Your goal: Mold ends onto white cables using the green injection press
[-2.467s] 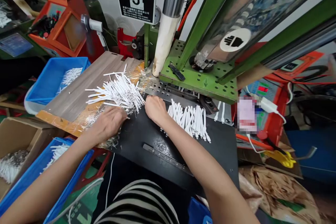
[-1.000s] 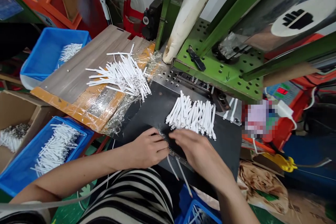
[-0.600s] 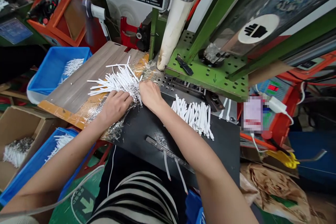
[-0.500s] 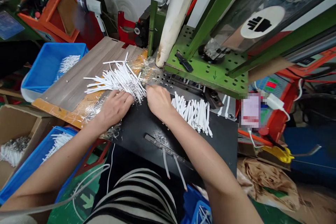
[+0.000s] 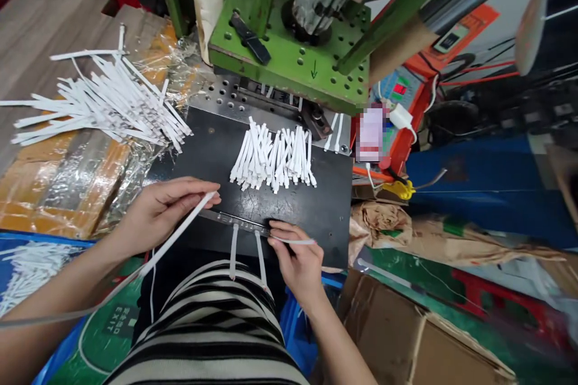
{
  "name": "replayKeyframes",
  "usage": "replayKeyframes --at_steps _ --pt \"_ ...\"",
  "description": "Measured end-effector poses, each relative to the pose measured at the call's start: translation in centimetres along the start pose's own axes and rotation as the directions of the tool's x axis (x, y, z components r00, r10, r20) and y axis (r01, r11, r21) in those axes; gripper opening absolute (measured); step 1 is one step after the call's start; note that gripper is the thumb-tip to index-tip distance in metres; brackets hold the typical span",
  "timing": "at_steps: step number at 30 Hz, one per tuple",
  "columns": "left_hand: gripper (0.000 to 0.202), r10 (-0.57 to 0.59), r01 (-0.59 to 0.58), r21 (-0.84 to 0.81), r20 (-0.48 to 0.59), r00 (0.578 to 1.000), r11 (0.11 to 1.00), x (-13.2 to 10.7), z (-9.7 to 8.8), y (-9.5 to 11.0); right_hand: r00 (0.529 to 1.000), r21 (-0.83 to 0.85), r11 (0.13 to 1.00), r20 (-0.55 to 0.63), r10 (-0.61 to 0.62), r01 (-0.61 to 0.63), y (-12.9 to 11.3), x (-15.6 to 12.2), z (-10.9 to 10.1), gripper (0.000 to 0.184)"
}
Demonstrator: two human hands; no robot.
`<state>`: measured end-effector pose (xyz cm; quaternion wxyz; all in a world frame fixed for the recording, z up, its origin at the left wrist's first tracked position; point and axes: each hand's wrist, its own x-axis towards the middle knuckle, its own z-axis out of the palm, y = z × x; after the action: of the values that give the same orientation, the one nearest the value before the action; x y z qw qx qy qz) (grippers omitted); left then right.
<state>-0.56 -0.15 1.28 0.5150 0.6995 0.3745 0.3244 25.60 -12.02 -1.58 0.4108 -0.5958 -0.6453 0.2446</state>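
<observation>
My left hand (image 5: 174,207) pinches one end of a short white flat cable (image 5: 183,228) between thumb and fingers, left of a slotted metal bar (image 5: 241,222). The cable slants down and left; its lower end merges with a pale cord, so I cannot tell where it stops. At the bar's right end my right hand (image 5: 298,261) grips another white flat cable (image 5: 295,242), its fingertips close to the slots. Two white cables (image 5: 233,252) hang from the bar towards my striped shirt. A bunch of white cables (image 5: 273,156) lies on the black plate (image 5: 325,204) just beyond.
A loose heap of white cables (image 5: 108,99) lies on the taped board (image 5: 72,186) at left. Behind the plate stands a green press (image 5: 289,66) with cables under it. An orange control box (image 5: 415,90) is at right, a cardboard box (image 5: 383,325) lower right.
Both hands have left the white heap and come back to the slotted bar, each now with a white cable. My view has turned to the right and down.
</observation>
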Motion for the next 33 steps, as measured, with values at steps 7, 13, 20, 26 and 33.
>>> replayKeyframes --at_steps 7,13,20,26,33 --pt "0.021 0.358 -0.316 0.352 -0.059 0.932 0.881 -1.1 3.2 -1.4 0.984 -0.006 0.986 -0.059 -0.166 0.166 0.1 0.2 1.0 0.021" --pt "0.017 0.378 -0.376 0.351 0.064 0.923 0.858 -1.8 3.7 -2.3 0.983 -0.013 0.983 -0.006 -0.182 0.182 0.5 0.4 0.8 0.023" --pt "0.019 0.453 -0.499 0.594 0.241 0.859 0.631 -1.9 3.3 -1.6 0.976 0.012 0.977 0.040 -0.213 0.213 0.6 1.0 0.5 0.022" --pt "0.021 0.442 -0.497 0.618 0.255 0.860 0.610 -2.4 3.8 -1.7 0.813 0.053 0.980 0.551 -0.188 0.191 0.4 5.4 -3.9 0.023" --pt "0.036 0.334 -0.576 0.483 0.498 0.800 0.660 4.0 -0.2 -1.4 0.960 -0.542 0.813 0.269 -0.072 0.213 4.0 22.4 -5.9 0.027"
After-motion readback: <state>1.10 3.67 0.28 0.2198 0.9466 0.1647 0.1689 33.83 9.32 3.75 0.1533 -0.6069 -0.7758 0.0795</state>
